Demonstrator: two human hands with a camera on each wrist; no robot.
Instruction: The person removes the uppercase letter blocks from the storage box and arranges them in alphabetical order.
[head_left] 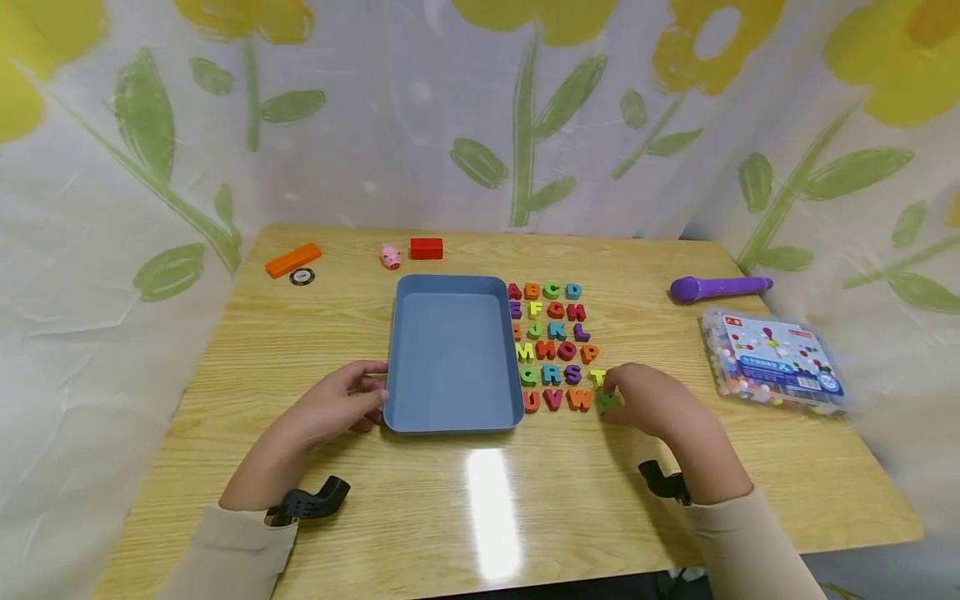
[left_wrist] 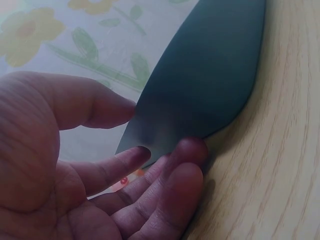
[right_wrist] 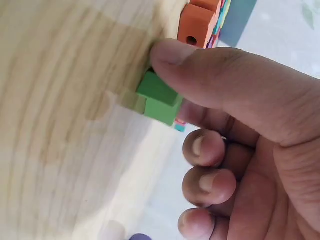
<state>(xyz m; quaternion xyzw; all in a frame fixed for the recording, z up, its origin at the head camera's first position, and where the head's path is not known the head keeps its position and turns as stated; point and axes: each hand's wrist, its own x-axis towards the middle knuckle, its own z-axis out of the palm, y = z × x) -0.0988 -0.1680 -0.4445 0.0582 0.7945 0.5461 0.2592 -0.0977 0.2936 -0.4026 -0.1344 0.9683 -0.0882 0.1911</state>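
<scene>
A blue-grey rectangular tray [head_left: 453, 354] lies on the table. My left hand [head_left: 341, 404] is at its lower left corner; in the left wrist view the thumb [left_wrist: 117, 112] and fingertips [left_wrist: 187, 172] touch the tray's outer wall [left_wrist: 210, 65], loosely bent. Right of the tray are rows of coloured alphabet letters. My right hand [head_left: 656, 404] pinches a green letter [head_left: 608, 403], apparently an X, at the end of the bottom row, beside the orange W [head_left: 579, 400] and below the yellow T [head_left: 597, 378]. The index fingertip is partly hidden behind the green letter [right_wrist: 161, 97] in the right wrist view.
A purple toy microphone [head_left: 720, 288] and a clear box of small parts [head_left: 776, 358] lie at the right. Along the back are an orange block [head_left: 293, 260], a round chip [head_left: 302, 277], a pink pig figure [head_left: 390, 256] and a red block [head_left: 426, 248].
</scene>
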